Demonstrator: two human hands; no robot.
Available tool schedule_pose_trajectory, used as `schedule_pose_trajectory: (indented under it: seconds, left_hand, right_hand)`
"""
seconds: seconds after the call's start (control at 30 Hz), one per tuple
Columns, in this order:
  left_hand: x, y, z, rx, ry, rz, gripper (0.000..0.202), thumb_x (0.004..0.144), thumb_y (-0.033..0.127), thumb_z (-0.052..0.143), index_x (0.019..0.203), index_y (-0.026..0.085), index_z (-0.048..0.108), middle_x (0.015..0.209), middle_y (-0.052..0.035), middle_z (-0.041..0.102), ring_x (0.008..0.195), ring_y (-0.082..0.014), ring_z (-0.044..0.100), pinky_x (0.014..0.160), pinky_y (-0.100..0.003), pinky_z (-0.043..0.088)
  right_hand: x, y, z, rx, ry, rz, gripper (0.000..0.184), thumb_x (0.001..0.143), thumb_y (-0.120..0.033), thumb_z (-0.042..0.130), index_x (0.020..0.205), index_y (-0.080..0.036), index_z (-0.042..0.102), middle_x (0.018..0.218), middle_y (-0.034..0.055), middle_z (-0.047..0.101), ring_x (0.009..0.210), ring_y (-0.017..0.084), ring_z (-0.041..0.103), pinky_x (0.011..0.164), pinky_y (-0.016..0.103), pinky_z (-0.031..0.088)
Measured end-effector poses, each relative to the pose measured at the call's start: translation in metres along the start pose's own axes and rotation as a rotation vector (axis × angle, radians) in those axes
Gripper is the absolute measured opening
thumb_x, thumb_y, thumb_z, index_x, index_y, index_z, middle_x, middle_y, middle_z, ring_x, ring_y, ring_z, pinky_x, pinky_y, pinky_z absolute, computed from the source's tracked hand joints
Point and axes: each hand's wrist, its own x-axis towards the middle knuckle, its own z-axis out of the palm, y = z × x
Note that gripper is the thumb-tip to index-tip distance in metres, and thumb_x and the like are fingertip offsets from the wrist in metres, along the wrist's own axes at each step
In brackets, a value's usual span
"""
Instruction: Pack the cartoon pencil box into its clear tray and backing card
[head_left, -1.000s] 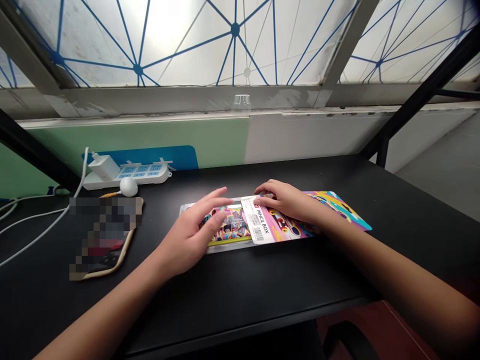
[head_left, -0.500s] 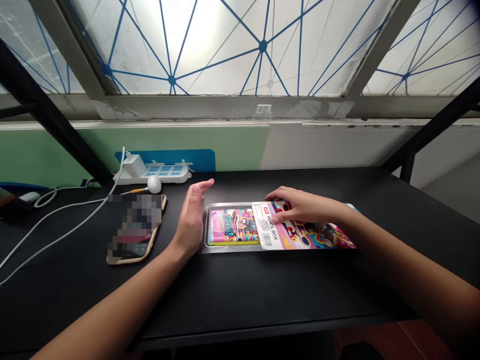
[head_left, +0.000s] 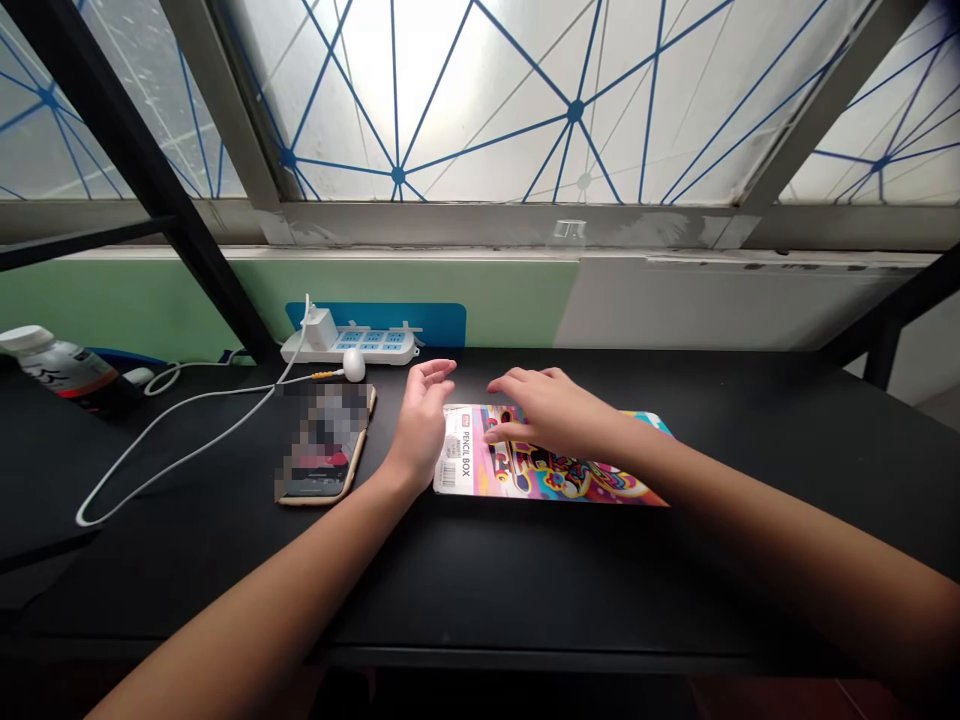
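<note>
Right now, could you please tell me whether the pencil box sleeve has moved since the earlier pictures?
Yes. The pencil box sleeve has slid left, its left edge now closer to the phone than before.

Right hand (head_left: 547, 410) flat on pencil box (head_left: 555, 478)

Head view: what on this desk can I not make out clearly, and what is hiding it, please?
All in the head view:
Phone: the screen is blurred by pixelation.
Pencil box: its upper part is hidden by the right hand.
Plastic bottle: cut off by the left edge; label too small to read.
Barcode: digits too small to read.
</note>
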Motion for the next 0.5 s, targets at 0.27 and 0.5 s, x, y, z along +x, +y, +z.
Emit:
schedule_pose_trajectory:
  seconds: [0.27,0.5]
  left_hand:
    - [0.003,-0.003,-0.001,-0.087,-0.067,-0.172,0.065,0.07,0.0,0.051,0.13,0.026,0.05,0.137,-0.0119,0.064,0.13,-0.026,0.062,0.089,-0.037,0.058]
    - [0.003,0.003,0.001,-0.18,-0.019,-0.221,0.059,0.076,-0.002,0.06,0.128,0.026,0.051,0.132,-0.0119,0.068,0.123,-0.0272,0.068,0.09,-0.039,0.059]
  right_hand:
    - [-0.086,0.107,-0.004,0.251,0.074,0.356,0.052,0.091,-0.066,0.053,0.117,-0.023,0.067,0.121,0.0113,0.072,0.109,0.031,0.068,0.089,0.044,0.054]
    - [-0.091,0.089,-0.001,0.334,-0.028,0.295,0.047,0.093,-0.065,0.053,0.114,-0.025,0.066,0.114,0.0078,0.074,0.096,0.027,0.068,0.078,0.037,0.053]
